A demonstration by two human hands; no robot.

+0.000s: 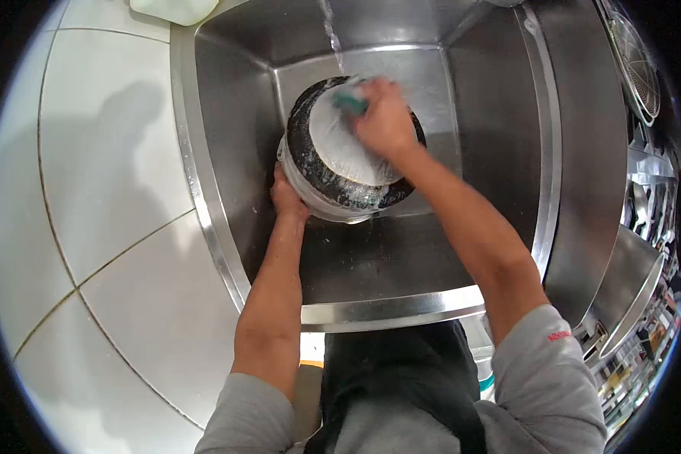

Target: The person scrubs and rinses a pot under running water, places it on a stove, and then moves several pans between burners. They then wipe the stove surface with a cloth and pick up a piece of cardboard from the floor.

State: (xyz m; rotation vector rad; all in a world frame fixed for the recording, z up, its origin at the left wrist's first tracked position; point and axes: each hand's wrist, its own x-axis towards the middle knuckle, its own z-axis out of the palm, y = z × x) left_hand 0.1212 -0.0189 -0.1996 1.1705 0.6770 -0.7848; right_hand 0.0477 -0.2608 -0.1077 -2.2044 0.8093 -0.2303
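Observation:
An upturned round pot (330, 155) rests in the steel sink, its soapy base facing up. That base has a pale centre and a blackened ring around it. My left hand (288, 197) grips the pot's lower left side, with the fingers partly hidden against the wall. On the upper part of the base my right hand (387, 117) presses a green scrubbing sponge (348, 101). Both the hand and the sponge are smeared by motion. White suds streak the black ring and the side of the pot.
Water (331, 32) runs down into the back of the sink (390, 309). White tiles (129, 303) lie to the left, with a pale container (175, 7) at the top. To the right are a wire strainer (634, 64) and a steel pan (620, 284) among several utensils.

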